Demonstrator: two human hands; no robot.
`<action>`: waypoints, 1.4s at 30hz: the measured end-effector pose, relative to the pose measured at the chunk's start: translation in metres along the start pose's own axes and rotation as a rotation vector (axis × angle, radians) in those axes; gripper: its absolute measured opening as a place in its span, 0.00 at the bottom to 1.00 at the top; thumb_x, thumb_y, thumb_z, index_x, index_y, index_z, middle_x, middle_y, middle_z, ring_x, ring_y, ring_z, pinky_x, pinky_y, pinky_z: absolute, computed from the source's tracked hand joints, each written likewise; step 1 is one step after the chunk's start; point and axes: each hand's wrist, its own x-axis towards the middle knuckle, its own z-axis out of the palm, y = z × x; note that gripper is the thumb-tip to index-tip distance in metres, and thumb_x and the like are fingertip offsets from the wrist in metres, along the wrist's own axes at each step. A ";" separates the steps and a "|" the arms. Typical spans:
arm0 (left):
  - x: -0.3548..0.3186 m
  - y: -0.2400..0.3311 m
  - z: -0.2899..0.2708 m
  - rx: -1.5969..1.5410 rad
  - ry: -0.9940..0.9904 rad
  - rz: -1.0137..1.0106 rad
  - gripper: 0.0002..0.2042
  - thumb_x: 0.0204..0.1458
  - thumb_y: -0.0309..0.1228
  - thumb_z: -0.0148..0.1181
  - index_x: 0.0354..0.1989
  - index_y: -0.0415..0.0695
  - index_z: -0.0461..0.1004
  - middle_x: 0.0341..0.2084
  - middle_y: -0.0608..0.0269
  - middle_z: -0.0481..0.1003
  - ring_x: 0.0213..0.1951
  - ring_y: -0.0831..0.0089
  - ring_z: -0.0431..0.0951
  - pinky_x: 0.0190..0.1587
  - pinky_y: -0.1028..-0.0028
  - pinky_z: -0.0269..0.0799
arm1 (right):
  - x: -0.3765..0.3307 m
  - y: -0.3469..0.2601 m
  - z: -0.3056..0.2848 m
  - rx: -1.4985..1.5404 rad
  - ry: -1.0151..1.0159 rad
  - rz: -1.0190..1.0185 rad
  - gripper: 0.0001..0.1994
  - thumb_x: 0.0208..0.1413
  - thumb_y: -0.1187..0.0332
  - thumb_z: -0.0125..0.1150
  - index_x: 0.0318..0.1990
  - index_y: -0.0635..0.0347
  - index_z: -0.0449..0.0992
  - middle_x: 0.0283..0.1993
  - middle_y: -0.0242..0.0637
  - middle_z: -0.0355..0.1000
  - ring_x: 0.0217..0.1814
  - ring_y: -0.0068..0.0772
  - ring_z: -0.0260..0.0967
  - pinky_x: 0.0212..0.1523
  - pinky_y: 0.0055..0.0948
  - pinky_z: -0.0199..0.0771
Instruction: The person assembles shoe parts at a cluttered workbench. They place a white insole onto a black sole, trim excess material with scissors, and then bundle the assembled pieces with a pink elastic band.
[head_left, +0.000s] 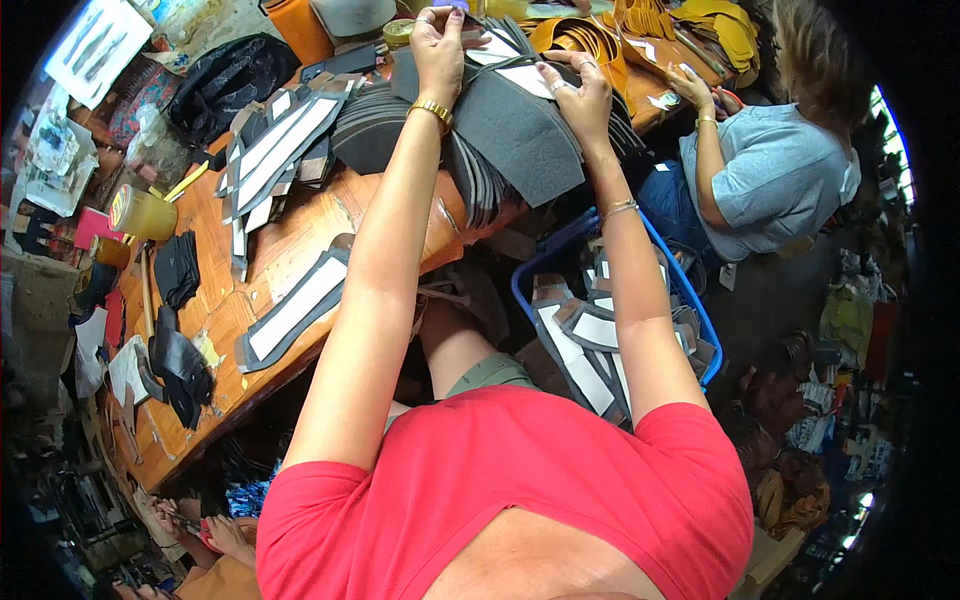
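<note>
My left hand [440, 55] is raised at the far edge of the bench. Its thumb and fingers are pinched together, but what lies between them is too small to make out. My right hand [582, 95] has its thumb and bent fingers at the end of a dark grey piece with a white strip [525, 77], gripping its edge. Under both hands, stacks of dark grey foam-like sheets [515, 140] hang over the bench's front edge. More curved grey sheets [375, 125] are fanned out left of my left wrist.
The wooden bench [300, 235] carries grey pieces with white strips [290, 140], a jar of yellowish stuff [140, 213] and black straps [180, 370]. A blue basket [710, 340] of similar pieces stands below right. A co-worker [770, 165] sits at right beside yellow pieces [575, 40]. Another person's hands [225, 540] show lower left.
</note>
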 end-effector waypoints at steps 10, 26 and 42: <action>0.000 -0.011 -0.001 -0.100 0.097 0.038 0.09 0.59 0.27 0.56 0.37 0.35 0.64 0.27 0.51 0.75 0.24 0.66 0.81 0.25 0.72 0.82 | -0.003 -0.001 -0.032 0.192 -0.372 -0.181 0.16 0.47 0.68 0.68 0.46 0.57 0.81 0.55 0.40 0.74 0.59 0.39 0.67 0.63 0.36 0.60; -0.019 0.051 -0.001 1.345 -0.448 0.529 0.21 0.42 0.43 0.67 0.42 0.45 0.77 0.29 0.59 0.79 0.36 0.59 0.80 0.40 0.58 0.69 | -0.001 -0.005 -0.042 -0.231 -0.382 -0.463 0.20 0.49 0.83 0.48 0.50 0.60 0.72 0.52 0.45 0.73 0.56 0.49 0.70 0.57 0.39 0.71; -0.043 0.064 0.001 1.613 -0.583 0.768 0.04 0.46 0.27 0.56 0.26 0.43 0.78 0.28 0.56 0.77 0.30 0.60 0.82 0.29 0.68 0.79 | 0.008 -0.011 -0.032 -0.513 -0.506 -0.492 0.13 0.51 0.77 0.48 0.46 0.58 0.67 0.37 0.44 0.74 0.44 0.43 0.73 0.47 0.39 0.68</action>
